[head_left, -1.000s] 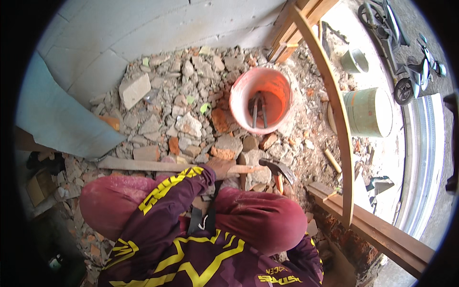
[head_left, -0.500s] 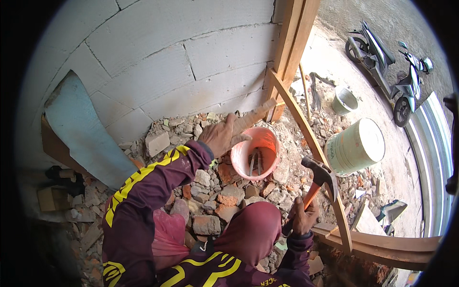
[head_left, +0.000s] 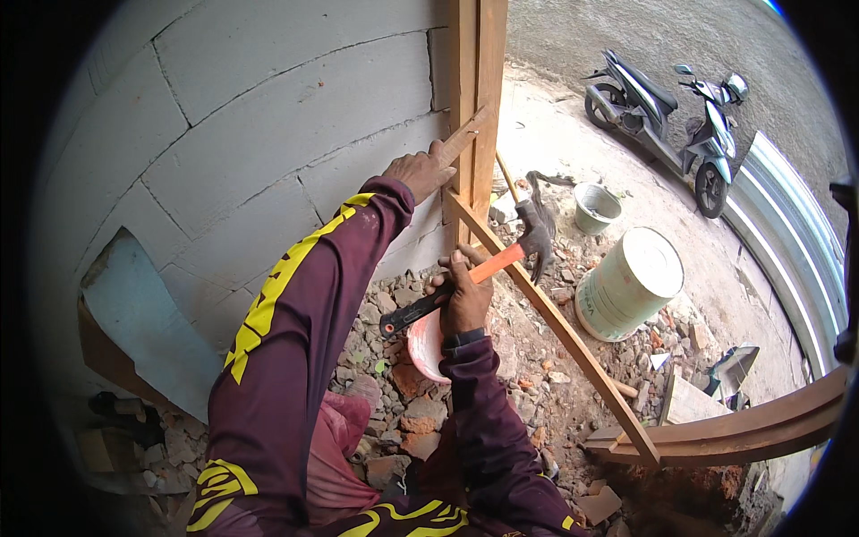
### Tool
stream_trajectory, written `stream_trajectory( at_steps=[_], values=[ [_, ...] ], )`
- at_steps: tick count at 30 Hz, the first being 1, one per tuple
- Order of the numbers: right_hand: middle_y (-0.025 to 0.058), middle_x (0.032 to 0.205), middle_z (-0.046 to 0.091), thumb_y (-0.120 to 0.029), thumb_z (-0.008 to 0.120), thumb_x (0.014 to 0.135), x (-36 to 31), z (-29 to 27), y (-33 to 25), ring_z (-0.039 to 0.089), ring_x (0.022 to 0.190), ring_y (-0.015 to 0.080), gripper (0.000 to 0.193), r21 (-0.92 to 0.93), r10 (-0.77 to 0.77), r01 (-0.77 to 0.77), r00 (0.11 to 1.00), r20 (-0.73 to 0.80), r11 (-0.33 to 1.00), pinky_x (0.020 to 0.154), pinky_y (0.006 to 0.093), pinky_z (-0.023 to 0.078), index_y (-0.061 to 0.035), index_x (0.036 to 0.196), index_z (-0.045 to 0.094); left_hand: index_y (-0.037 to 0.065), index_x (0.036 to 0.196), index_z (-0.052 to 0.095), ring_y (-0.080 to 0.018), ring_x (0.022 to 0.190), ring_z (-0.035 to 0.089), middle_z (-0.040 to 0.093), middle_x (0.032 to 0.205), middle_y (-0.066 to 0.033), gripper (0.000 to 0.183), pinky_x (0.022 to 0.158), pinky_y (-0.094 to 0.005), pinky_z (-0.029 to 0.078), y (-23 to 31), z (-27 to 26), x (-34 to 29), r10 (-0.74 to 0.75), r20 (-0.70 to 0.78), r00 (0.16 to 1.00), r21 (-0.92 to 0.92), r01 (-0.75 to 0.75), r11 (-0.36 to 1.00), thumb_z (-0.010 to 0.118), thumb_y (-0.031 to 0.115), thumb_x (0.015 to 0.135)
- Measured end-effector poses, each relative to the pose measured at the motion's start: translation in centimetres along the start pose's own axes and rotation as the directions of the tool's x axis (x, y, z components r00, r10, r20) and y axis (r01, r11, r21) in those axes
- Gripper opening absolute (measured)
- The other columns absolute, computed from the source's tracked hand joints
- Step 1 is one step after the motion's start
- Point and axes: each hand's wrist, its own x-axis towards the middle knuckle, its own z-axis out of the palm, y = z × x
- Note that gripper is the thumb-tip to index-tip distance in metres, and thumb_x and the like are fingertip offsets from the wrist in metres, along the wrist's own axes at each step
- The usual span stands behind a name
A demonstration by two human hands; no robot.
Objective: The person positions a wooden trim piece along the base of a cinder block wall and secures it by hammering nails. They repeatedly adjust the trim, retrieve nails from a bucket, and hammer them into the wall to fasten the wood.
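My left hand [head_left: 419, 174] is closed on a short wooden strip [head_left: 462, 140], which slants up against the upright wooden frame post [head_left: 489, 76]. A small nail seems to stick out near the strip's upper end. Lower down, my right hand [head_left: 467, 300] grips a claw hammer [head_left: 495, 264] by its orange and black handle, the dark head pointing up and right. The hammer head overlaps a long diagonal wooden brace [head_left: 573, 345] that runs from the post to a lower timber [head_left: 716, 440]. My right hand and sleeve partly cover an orange-pink bucket [head_left: 423, 345].
A grey block wall [head_left: 295, 116] rises on the left, with a pale blue sheet [head_left: 148, 309] leaning there. Brick rubble [head_left: 420, 416] covers the ground. To the right stand a large pale bucket [head_left: 626, 286], a small grey bucket [head_left: 595, 210] and a scooter [head_left: 667, 121].
My left hand has moved up with the wooden strip to the post. My right hand has raised the hammer up and left from beside the lower brace. The view has shifted rightward.
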Motion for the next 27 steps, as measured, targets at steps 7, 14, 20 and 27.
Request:
stream_trajectory(
  at_steps=[7, 14, 20, 27],
  values=[
    [0.0122, 0.117, 0.061, -0.018, 0.063, 0.095, 2.9, -5.2, 13.2, 0.067, 0.086, 0.022, 0.046, 0.101, 0.352, -0.349, 0.936, -0.013, 0.932, 0.065, 0.0339, 0.061, -0.0029, 0.135, 0.045, 0.004, 0.115, 0.04, -0.0431, 0.088, 0.067, 0.067, 0.095, -0.0267, 0.05, 0.077, -0.0514, 0.054, -2.0, 5.6, 4.3, 0.061, 0.07, 0.996, 0.09, -0.067, 0.994, 0.05, 0.05, 0.096],
    [0.0123, 0.131, 0.053, -0.023, 0.064, 0.095, 5.9, -5.7, 21.7, 0.06, 0.109, 0.025, 0.057, 0.215, 0.505, -0.476, 0.856, -0.108, 0.853, 0.085, 0.0443, 0.057, -0.0091, 0.143, 0.037, 0.005, 0.12, 0.04, -0.0436, 0.092, 0.066, 0.066, 0.101, -0.025, 0.049, 0.081, -0.0507, 0.052, -2.4, 9.9, 7.6, 0.08, 0.103, 0.991, 0.094, -0.089, 0.992, 0.051, 0.046, 0.096],
    [0.0101, 0.137, 0.05, -0.034, 0.059, 0.097, 6.9, -4.9, 24.0, 0.052, 0.121, 0.0262, 0.061, 0.23, 0.497, -0.491, 0.867, 0.033, 0.84, 0.09, 0.0465, 0.051, -0.0143, 0.148, 0.033, 0.005, 0.12, 0.042, -0.0419, 0.096, 0.065, 0.065, 0.106, -0.0246, 0.047, 0.084, -0.051, 0.051, -2.2, 12.9, 9.3, 0.116, 0.131, 0.985, 0.084, -0.128, 0.988, 0.051, 0.045, 0.096],
    [0.0075, 0.111, 0.066, -0.021, 0.058, 0.095, 7.2, -3.5, 25.6, 0.064, 0.101, 0.0229, 0.037, 0.385, 0.508, -0.535, 0.842, 0.18, 0.752, 0.093, 0.042, 0.052, -0.0037, 0.127, 0.054, 0.005, 0.12, 0.043, -0.04, 0.095, 0.066, 0.065, 0.105, -0.0217, 0.047, 0.081, -0.0504, 0.052, -2.0, 14.5, 9.4, 0.133, 0.118, 0.984, 0.071, -0.142, 0.987, 0.054, 0.044, 0.095]
  ],
)
